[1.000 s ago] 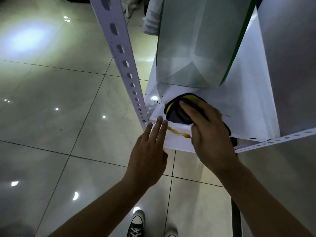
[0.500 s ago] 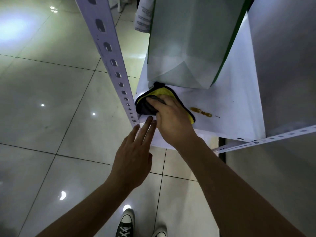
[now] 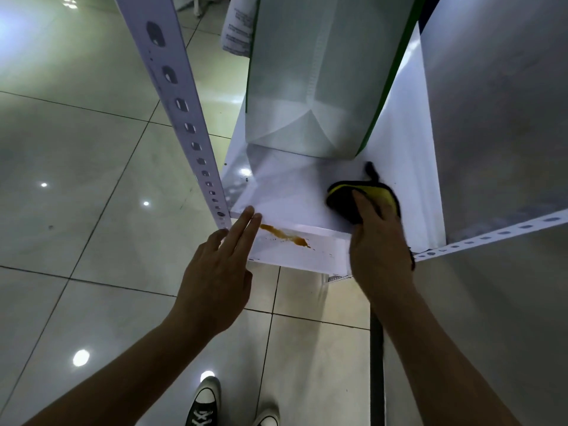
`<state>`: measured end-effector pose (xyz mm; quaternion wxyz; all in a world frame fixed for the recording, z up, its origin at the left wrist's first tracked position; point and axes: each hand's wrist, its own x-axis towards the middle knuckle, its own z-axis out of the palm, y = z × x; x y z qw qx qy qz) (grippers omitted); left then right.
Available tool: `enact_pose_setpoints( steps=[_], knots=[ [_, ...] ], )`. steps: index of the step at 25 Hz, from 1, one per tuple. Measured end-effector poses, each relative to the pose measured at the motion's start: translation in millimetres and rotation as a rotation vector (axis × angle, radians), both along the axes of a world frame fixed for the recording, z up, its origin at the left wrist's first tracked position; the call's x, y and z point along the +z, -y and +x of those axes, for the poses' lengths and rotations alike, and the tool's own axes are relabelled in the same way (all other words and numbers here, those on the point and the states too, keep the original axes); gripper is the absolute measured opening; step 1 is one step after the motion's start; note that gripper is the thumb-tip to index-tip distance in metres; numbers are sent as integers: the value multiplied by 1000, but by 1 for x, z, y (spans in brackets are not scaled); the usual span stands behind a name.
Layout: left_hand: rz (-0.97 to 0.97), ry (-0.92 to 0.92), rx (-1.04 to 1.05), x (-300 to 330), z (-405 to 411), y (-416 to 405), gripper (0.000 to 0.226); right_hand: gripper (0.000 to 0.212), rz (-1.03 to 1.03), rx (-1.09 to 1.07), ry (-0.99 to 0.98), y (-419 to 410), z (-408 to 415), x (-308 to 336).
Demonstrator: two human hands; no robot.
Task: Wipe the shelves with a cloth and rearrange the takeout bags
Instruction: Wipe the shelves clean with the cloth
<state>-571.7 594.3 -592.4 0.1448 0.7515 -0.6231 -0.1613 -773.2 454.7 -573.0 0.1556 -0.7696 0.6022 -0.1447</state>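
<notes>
A white shelf board (image 3: 295,192) holds a white takeout bag with a green edge (image 3: 310,87), standing upright toward the back. My right hand (image 3: 378,241) presses a black and yellow cloth (image 3: 368,195) flat onto the shelf's right side, in front of the bag. My left hand (image 3: 218,272) reaches out with straight fingers, its fingertips touching the shelf's front left corner. An orange-brown sauce smear (image 3: 285,235) runs along the shelf's front edge between my two hands.
A white perforated upright post (image 3: 181,109) rises at the shelf's left corner. A perforated rail (image 3: 491,238) and a grey panel (image 3: 504,118) lie to the right. Glossy floor tiles (image 3: 76,179) spread below, with my shoes (image 3: 203,404) at the bottom.
My right hand has swept the cloth from the shelf's left corner across to the right side. The left hand stays at the front left corner.
</notes>
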Motion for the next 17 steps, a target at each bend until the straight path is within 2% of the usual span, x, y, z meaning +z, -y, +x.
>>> enact_pose_setpoints(
  steps=[3,7,9,13,17],
  knots=[
    [0,-9,2,0,0,-1,88,59,34,-167,33,17,-34,1],
    [8,20,28,-1,-5,-3,91,61,110,-175,48,14,-35,2],
    [6,41,30,0,-7,-3,91,64,89,-111,39,-4,-14,2],
    [23,79,15,1,-5,-2,90,75,77,170,-37,-46,52,-9],
    [51,94,0,0,-3,0,90,66,85,346,-90,-23,89,-7]
  ],
)
